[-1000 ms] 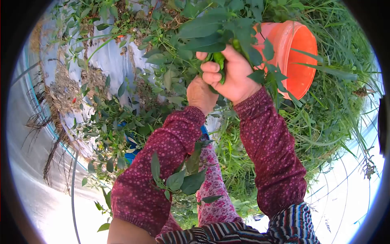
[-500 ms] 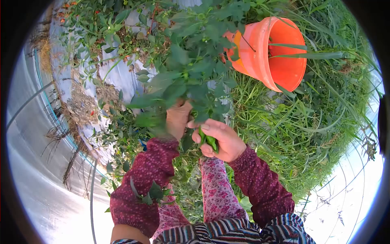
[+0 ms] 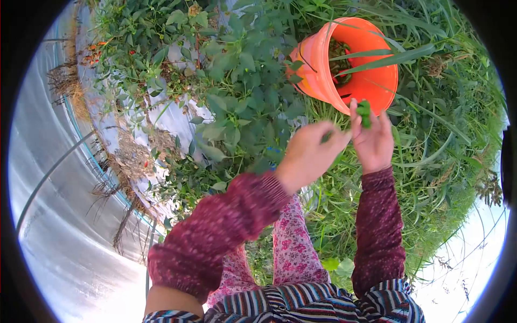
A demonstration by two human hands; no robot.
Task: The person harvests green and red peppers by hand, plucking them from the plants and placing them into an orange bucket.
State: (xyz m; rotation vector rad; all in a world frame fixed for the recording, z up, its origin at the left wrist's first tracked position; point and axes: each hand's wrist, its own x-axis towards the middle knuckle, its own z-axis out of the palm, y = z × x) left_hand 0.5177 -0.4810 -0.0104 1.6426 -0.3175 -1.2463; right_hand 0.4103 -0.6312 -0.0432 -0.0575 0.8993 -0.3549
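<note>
My right hand is at the near rim of an orange bucket, palm up, with green peppers held at its fingers. Just left of it is my left hand, its fingers curled in and smeared by motion; whether anything is inside them I cannot make out. The bucket lies tilted with its mouth facing right. Peppers, dark green with a bit of red, show inside it, partly hidden by long grass blades.
Leafy pepper plants grow left of the bucket, over pale plastic sheeting. Tall grass fills the right side, and some blades cross the bucket's mouth. A translucent film wall with a curved pipe stands at far left.
Both hands have moved from the plant to the bucket's mouth, up and right. The green peppers travelled with my right hand, which has turned palm up. My left hand has left the foliage.
</note>
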